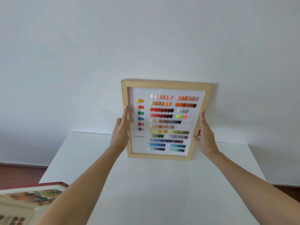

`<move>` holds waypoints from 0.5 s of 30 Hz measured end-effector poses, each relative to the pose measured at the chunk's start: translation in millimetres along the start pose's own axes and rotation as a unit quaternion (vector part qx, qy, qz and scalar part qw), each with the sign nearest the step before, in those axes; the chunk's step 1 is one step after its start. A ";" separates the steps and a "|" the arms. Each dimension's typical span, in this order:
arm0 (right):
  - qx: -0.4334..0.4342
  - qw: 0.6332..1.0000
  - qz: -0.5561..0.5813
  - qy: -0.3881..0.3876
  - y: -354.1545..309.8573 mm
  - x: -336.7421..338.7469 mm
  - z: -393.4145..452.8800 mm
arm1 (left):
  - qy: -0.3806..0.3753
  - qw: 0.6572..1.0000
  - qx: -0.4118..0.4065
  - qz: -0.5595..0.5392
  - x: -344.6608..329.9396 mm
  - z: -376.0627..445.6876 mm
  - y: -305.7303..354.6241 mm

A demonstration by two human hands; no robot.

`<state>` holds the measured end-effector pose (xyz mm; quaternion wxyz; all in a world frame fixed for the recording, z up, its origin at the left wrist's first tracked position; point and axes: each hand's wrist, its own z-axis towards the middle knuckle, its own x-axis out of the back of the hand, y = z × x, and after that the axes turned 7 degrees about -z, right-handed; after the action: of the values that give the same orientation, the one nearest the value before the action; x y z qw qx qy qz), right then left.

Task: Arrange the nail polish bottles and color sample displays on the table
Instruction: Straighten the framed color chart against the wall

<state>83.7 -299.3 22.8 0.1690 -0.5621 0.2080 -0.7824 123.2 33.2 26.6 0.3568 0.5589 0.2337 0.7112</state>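
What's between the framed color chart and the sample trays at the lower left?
Head view: bare white table and the left forearm crossing it, between the chart and trays.

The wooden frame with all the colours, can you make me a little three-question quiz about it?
1. True or false: only one hand holds the wooden frame.
2. Where does the frame's bottom edge sit? A) on the white table B) on the floor C) high in the air
3. Fill in: behind the frame's top is a plain white ____.

Key:
1. False: the left hand grips its left side, the right hand its right.
2. A
3. wall
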 end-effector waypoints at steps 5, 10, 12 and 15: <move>0.000 1.000 -0.003 -0.008 0.8 -0.2 0.8 | -0.004 1.000 -0.004 0.009 0.4 3.9 -1.0; -0.006 1.000 -0.022 -0.008 -2.7 1.3 -2.5 | -0.006 1.000 -0.006 0.011 5.5 2.9 2.2; -0.009 1.000 -0.026 -0.015 -4.8 4.5 -5.1 | 0.002 1.000 -0.017 0.018 6.0 0.2 5.7; -0.022 0.999 -0.025 -0.024 -5.9 13.4 -12.9 | 0.025 0.999 -0.020 0.023 3.3 -6.2 14.9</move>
<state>67.0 -299.2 33.1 0.1416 -0.5898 0.2065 -0.7678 113.2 26.7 37.8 0.3455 0.5391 0.2156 0.7373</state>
